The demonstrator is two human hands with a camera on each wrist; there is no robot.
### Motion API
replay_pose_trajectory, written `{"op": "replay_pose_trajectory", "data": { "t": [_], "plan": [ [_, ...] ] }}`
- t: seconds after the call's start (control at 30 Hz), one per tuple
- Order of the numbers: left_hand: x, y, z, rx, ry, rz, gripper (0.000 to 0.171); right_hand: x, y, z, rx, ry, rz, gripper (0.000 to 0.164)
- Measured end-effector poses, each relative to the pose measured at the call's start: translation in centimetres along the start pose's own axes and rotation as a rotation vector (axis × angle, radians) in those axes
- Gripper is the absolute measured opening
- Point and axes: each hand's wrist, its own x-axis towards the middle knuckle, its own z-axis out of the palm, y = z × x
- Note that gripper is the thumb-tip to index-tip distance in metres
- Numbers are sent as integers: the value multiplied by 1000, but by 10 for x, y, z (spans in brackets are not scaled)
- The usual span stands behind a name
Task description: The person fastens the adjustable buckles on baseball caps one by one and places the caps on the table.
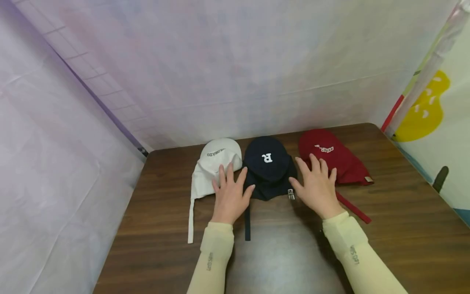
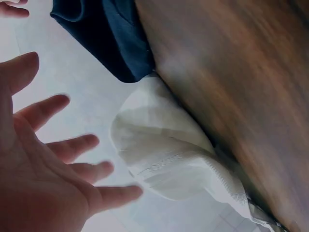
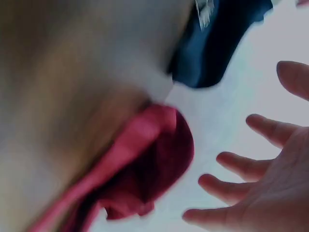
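Three caps lie in a row along the far side of the table. At the left is a white cap (image 1: 220, 149) with dark lettering and a long strap. The middle one is a navy cap (image 1: 262, 153) with a white R, a strap and a metal buckle (image 1: 291, 194). A red cap (image 1: 321, 149) with white lettering lies to the right. My left hand (image 1: 231, 198), fingers spread, hovers between the white and navy caps. With fingers also spread, my right hand (image 1: 317, 190) hovers between the navy and red caps. Both palms hold nothing in the wrist views.
The brown wooden table (image 1: 165, 253) ends at a pale curtain (image 1: 257, 73) behind the caps. Another white curtain (image 1: 55, 183) hangs at the left. At the right stands a white sheet with a yellow print (image 1: 422, 114).
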Motion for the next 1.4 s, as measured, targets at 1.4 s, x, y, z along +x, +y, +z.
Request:
{"op": "replay_pose_trajectory", "data": {
  "t": [1.4],
  "plan": [
    [-13,3,4,31,-15,118,37,49,92,-29,-157,-177,41,16]
  ]
}}
